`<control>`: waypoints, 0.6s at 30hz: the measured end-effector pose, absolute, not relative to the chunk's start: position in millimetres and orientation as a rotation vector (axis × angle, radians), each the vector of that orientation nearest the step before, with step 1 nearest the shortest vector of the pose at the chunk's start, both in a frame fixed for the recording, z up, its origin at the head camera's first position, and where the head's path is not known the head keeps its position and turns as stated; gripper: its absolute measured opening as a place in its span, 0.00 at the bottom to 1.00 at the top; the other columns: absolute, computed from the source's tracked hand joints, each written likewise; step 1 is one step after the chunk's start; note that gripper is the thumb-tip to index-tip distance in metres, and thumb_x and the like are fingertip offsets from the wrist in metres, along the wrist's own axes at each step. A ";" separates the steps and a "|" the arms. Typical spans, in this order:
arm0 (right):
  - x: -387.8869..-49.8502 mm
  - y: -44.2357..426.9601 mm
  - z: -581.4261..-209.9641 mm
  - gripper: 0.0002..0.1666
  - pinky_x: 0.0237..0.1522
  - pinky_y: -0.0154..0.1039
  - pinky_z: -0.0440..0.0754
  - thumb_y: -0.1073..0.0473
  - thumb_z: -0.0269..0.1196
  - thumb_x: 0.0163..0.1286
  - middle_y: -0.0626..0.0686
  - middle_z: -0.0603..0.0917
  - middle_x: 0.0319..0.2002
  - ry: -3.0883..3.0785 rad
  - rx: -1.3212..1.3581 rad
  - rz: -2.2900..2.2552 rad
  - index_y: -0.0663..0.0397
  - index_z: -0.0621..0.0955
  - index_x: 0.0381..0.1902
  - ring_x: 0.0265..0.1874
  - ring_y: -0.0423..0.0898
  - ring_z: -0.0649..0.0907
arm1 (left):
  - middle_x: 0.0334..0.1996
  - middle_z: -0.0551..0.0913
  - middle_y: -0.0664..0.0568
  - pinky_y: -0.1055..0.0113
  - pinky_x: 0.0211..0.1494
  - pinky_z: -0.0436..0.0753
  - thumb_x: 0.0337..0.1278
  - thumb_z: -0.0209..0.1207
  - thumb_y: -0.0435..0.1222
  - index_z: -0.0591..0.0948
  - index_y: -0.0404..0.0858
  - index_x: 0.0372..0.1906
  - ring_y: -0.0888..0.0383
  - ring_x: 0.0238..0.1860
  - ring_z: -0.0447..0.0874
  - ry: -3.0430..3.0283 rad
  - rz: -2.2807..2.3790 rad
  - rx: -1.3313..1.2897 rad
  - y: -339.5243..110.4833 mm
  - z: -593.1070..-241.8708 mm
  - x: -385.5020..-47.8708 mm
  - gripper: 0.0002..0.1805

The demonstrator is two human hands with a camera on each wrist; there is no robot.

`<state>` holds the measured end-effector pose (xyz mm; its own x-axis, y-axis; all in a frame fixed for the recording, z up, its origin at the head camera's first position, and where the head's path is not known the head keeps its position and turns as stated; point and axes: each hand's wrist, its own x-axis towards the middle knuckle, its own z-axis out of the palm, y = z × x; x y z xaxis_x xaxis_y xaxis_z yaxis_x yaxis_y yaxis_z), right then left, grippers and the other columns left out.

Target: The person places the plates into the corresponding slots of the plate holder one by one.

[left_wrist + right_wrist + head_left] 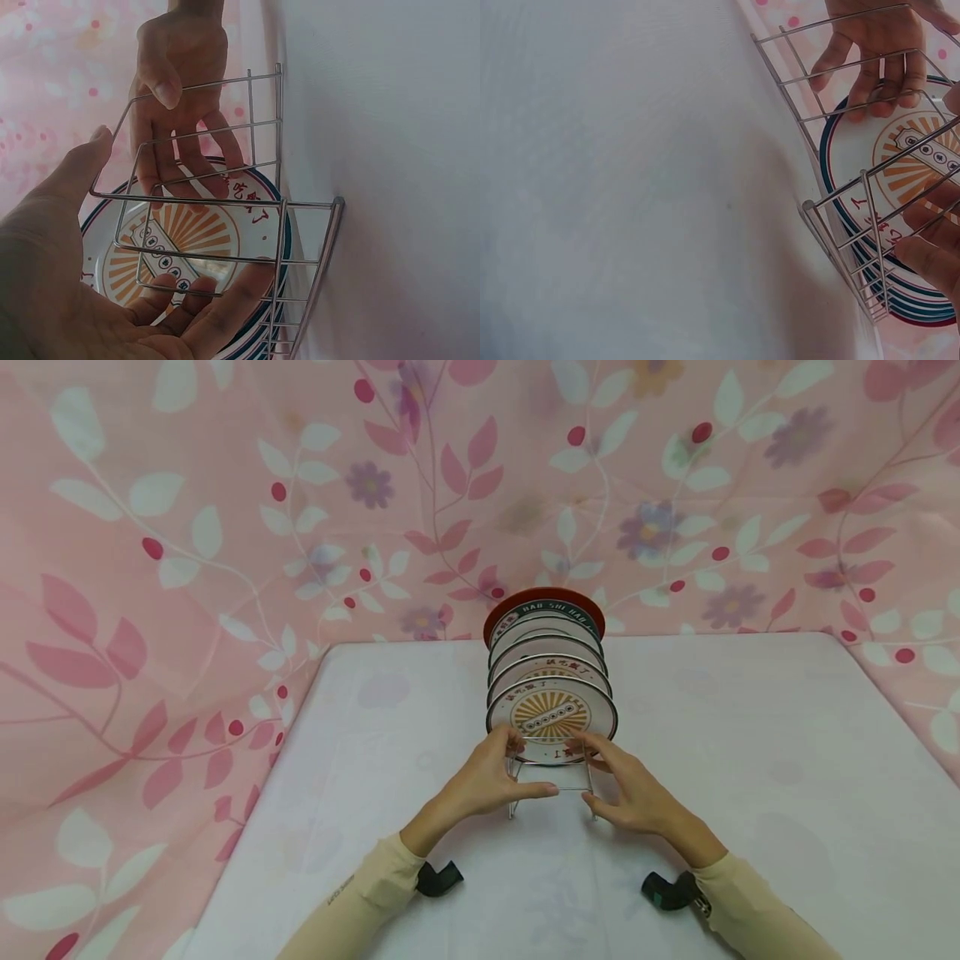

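Observation:
A thin metal wire plate rack stands on the table with several round plates upright in a row. The nearest plate is white with a dark rim, an orange sunburst and red lettering. At the rack's front left end, my left hand holds the wires, thumb in front and fingertips behind. My right hand holds the right side likewise, its thumb against a front wire in the left wrist view. Both hands' fingertips lie close to the nearest plate; whether they touch it I cannot tell. The plates hide the rack's far part.
A white cloth covers the table. Behind it hangs a pink floral backdrop, near the red-backed rearmost plate. Black devices sit at the left wrist and right wrist.

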<state>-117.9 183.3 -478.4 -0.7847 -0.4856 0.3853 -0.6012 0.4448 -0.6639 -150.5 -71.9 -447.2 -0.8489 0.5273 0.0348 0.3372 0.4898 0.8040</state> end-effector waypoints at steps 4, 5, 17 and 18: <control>-117.9 184.3 -478.7 0.52 0.55 0.52 0.81 0.72 0.68 0.53 0.59 0.74 0.63 -2.558 0.964 1.256 0.60 0.58 0.74 0.62 0.58 0.76 | 0.47 0.76 0.43 0.62 0.49 0.77 0.38 0.75 0.57 0.68 0.35 0.52 0.47 0.48 0.76 2.535 1.276 0.752 -71.0 -447.7 -149.4 0.43; -118.1 184.5 -478.6 0.52 0.55 0.52 0.81 0.71 0.68 0.53 0.59 0.74 0.63 -2.560 0.965 1.254 0.60 0.58 0.74 0.62 0.58 0.76 | 0.46 0.76 0.43 0.63 0.48 0.76 0.38 0.74 0.58 0.68 0.36 0.51 0.47 0.47 0.76 2.538 1.270 0.752 -70.9 -447.6 -149.2 0.42; -120.0 185.7 -475.8 0.51 0.53 0.53 0.82 0.72 0.67 0.51 0.59 0.74 0.62 -2.527 1.013 1.255 0.63 0.59 0.73 0.61 0.58 0.76 | 0.45 0.76 0.46 0.64 0.47 0.76 0.36 0.73 0.62 0.69 0.36 0.50 0.50 0.45 0.76 2.594 1.185 0.750 -70.2 -445.6 -148.8 0.43; -120.0 185.9 -475.7 0.52 0.53 0.53 0.82 0.72 0.67 0.51 0.59 0.74 0.62 -2.528 1.011 1.253 0.62 0.59 0.73 0.61 0.58 0.76 | 0.45 0.77 0.46 0.65 0.47 0.76 0.36 0.73 0.62 0.69 0.37 0.50 0.50 0.45 0.76 2.598 1.180 0.748 -70.1 -445.4 -148.7 0.44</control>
